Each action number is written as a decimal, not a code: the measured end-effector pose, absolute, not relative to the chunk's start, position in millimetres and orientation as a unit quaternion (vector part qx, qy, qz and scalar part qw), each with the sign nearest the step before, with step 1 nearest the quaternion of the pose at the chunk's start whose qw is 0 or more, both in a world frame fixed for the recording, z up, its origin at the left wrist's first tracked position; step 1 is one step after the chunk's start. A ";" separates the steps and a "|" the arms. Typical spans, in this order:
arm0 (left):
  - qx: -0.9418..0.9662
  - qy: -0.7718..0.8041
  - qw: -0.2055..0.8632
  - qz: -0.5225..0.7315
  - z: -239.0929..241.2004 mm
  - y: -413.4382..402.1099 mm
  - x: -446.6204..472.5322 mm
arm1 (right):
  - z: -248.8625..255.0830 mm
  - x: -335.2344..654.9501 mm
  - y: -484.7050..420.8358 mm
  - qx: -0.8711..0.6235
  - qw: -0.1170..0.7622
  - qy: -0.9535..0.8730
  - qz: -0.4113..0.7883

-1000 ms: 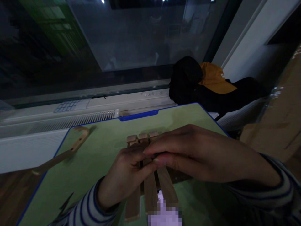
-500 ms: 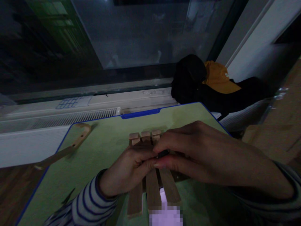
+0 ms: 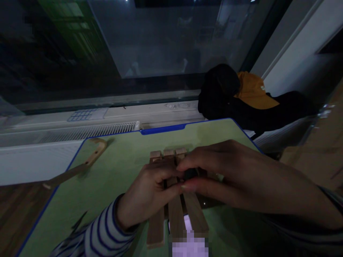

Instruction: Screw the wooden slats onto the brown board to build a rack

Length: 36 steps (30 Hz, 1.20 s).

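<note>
A piece made of three wooden slats (image 3: pixel 175 214) lies across the green tabletop in front of me, with short block ends at its far side. My left hand (image 3: pixel 150 192) is bent round the slats from the left, its thumb on the near side; some fingertips are hidden. From the right, my right hand (image 3: pixel 217 171) curls over the slats and pinches a small dark piece (image 3: pixel 190 174) between thumb and forefinger. The two thumbs nearly meet above the middle slat. What the dark piece is cannot be made out.
The green table (image 3: pixel 123 157) has a blue rim. A bent wooden part with holes (image 3: pixel 92 157) overhangs its left edge. A glowing purple patch (image 3: pixel 190 246) is at the near edge. Beyond are a radiator (image 3: pixel 91 132), window, black bag (image 3: pixel 217 89) and orange cap (image 3: pixel 254 91).
My left thumb has drawn apart from its forefinger, and my right thumb and forefinger have parted slightly. More of the dark piece shows. The whole view has shifted a little.
</note>
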<state>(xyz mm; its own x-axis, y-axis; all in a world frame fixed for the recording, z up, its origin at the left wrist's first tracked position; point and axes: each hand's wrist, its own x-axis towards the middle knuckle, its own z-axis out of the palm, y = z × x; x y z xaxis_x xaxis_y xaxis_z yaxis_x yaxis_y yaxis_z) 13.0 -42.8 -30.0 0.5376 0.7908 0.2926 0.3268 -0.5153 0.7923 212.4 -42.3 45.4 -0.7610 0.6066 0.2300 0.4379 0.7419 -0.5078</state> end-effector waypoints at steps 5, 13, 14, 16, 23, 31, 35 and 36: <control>0.796 0.336 0.384 0.325 -27.9 -43.2 14.0 | 47.9 214.6 -42.0 -0.273 0.211 -0.898 0.272; 0.822 0.303 0.368 0.311 -34.9 -38.7 7.4 | 42.4 211.0 -38.1 -0.291 0.221 -0.892 0.267; 0.822 0.299 0.374 0.308 -35.7 -38.5 7.0 | 42.5 210.7 -38.7 -0.292 0.219 -0.895 0.257; 0.818 0.294 0.393 0.301 -36.6 -38.4 6.8 | 43.2 210.3 -39.8 -0.287 0.217 -0.902 0.239; 0.810 0.281 0.421 0.296 -29.8 -38.3 9.5 | 46.6 212.7 -40.3 -0.304 0.195 -0.915 0.183; 0.781 0.336 0.390 0.354 -28.7 -41.7 11.9 | 41.2 208.3 -43.2 -0.307 0.193 -0.908 0.211; 0.774 0.355 0.372 0.370 -29.7 -40.3 14.1 | 39.5 208.4 -41.4 -0.300 0.216 -0.907 0.201; 0.773 0.355 0.371 0.372 -29.5 -39.8 14.3 | 39.6 209.1 -40.8 -0.297 0.220 -0.908 0.196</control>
